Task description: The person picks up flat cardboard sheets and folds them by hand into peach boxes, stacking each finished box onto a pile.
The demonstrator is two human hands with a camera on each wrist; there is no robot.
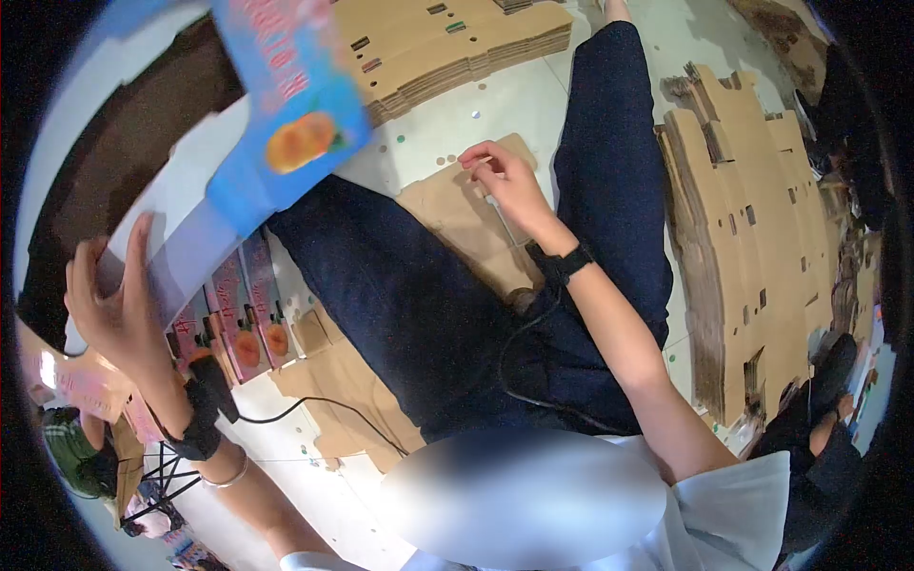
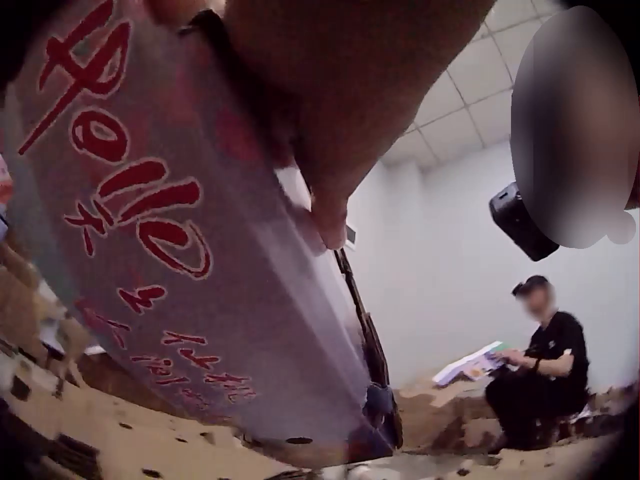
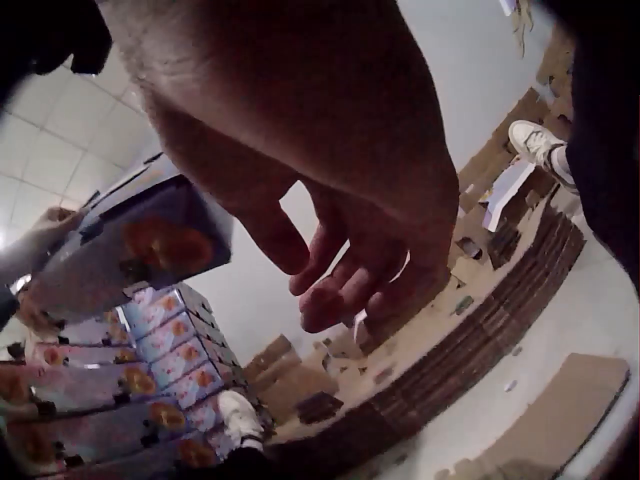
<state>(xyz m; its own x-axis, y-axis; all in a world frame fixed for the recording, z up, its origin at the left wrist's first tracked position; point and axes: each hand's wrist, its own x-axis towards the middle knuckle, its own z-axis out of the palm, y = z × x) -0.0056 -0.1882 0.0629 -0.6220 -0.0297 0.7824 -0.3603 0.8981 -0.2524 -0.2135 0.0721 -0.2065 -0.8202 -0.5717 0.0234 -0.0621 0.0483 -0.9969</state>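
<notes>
At the left of the head view, my left hand (image 1: 119, 309) grips the near edge of a printed fruit carton (image 1: 305, 133), raised above the floor beside my leg. The carton is blue and pink with oranges and red lettering, and its dark inner side shows. In the left wrist view, the lettered face of the carton (image 2: 190, 250) lies close under the hand. My right hand (image 1: 509, 186) hovers between my legs, fingers loosely bent and nothing held. Below it lies a flat brown cardboard piece (image 1: 457, 219). The right wrist view shows the same relaxed fingers (image 3: 330, 300).
Stacks of flat brown cardboard stand ahead (image 1: 466, 43) and on the right (image 1: 752, 247). Several finished printed cartons (image 1: 248, 314) are lined up left of my leg. A cable (image 1: 324, 404) runs across my lap. Another person (image 2: 540, 370) sits across the room.
</notes>
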